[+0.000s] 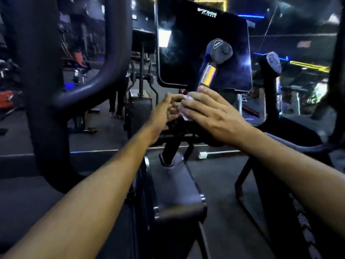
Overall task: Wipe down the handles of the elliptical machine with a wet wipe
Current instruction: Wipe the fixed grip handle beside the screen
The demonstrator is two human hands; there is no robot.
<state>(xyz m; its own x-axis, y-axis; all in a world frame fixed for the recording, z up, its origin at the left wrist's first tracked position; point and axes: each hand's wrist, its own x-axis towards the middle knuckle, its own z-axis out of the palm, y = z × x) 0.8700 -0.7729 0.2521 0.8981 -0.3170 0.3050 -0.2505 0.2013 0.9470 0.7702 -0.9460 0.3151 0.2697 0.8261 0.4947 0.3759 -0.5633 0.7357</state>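
A short black handle (214, 60) with a shiny metal sensor plate and a button on its grey cap rises in front of the dark console screen (186, 53). My right hand (211, 114) lies over its lower part with straight fingers, pressing a white wet wipe (183, 109) against it. Just left of the wipe is my left hand (166, 111); its loosely bent fingers touch the wipe's edge. A second matching handle (273, 61) stands at the right. The big curved moving handle (112, 53) loops up at the left.
The machine's grey centre housing (177, 186) and black post sit directly below my hands. Another thick black upright (336, 71) runs along the right edge. Other gym machines and a standing person's legs (116, 101) fill the dim room behind.
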